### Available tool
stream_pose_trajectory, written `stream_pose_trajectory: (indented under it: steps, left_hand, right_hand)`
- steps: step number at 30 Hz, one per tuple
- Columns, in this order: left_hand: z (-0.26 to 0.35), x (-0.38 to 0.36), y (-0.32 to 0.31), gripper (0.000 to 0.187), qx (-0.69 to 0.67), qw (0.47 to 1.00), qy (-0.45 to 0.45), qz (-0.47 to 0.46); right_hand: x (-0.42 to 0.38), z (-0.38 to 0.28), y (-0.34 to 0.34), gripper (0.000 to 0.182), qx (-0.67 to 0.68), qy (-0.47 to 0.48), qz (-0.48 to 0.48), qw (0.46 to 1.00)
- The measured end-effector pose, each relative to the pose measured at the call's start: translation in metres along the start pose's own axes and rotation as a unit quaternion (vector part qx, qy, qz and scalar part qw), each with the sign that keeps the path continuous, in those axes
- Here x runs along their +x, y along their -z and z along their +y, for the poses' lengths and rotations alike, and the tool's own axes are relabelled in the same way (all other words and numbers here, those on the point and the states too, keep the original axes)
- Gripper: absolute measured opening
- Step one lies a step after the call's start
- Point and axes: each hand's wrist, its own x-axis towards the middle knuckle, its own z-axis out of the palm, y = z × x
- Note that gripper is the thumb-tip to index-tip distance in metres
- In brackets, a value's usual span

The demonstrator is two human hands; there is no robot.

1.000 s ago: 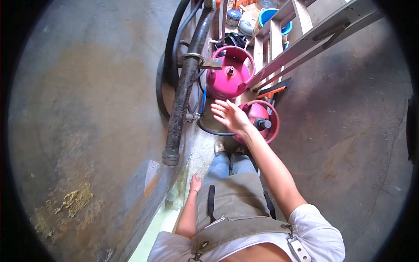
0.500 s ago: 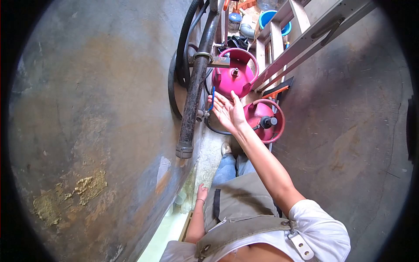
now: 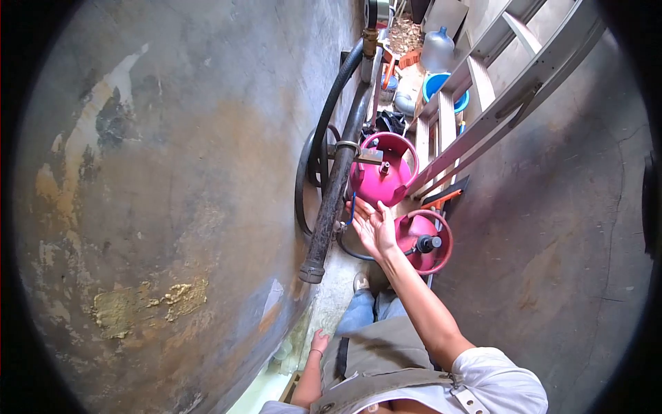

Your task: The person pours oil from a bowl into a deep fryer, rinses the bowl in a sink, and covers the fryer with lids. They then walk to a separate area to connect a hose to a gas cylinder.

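My right hand (image 3: 374, 229) reaches forward with the palm turned up and the fingers stretched out, open. Its fingertips are right at the blue lever handle (image 3: 353, 209) of a small valve, which branches off a dark metal pipe (image 3: 332, 207) along the left wall. Just beyond the hand stands a pink gas cylinder (image 3: 379, 186) with a collar round its top valve. A second pink gas cylinder (image 3: 436, 261), with a black regulator (image 3: 427, 243) on it, is beside my wrist. My left hand (image 3: 320, 341) hangs low by the wall, fingers slightly apart, holding nothing.
A black hose (image 3: 334, 96) loops along the left wall (image 3: 172, 172). An aluminium ladder (image 3: 483, 83) leans at the right, near an orange-handled squeegee (image 3: 441, 199). Farther back are a blue basin (image 3: 434, 86), a large water bottle (image 3: 438, 50) and a grey pipe elbow (image 3: 405, 103).
The view has tilted up, so the cylinders, pipe and my hands sit lower and more of the far end shows. My right hand stays by the blue lever handle, its fingers slightly more bent.
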Motion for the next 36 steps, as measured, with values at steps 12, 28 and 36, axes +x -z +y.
stream_pose_trajectory:
  steps: [12, 28, 36]
  left_hand:
    - [0.029, -0.002, -0.009, 0.051, -0.025, 0.999, -0.004, -0.029]
    - [0.029, -0.04, 0.008, 0.032, -0.105, 0.993, 0.017, -0.045]
    - [0.05, -0.037, 0.009, 0.033, -0.108, 0.99, 0.047, -0.074]
  right_hand:
    - [-0.023, 0.009, 0.0, 0.05, -0.219, 0.084, -0.084, 0.969]
    - [-0.032, 0.017, 0.003, 0.038, -0.29, 0.105, -0.045, 0.95]
    - [-0.034, 0.009, -0.005, 0.031, -0.351, 0.069, -0.04, 0.933]
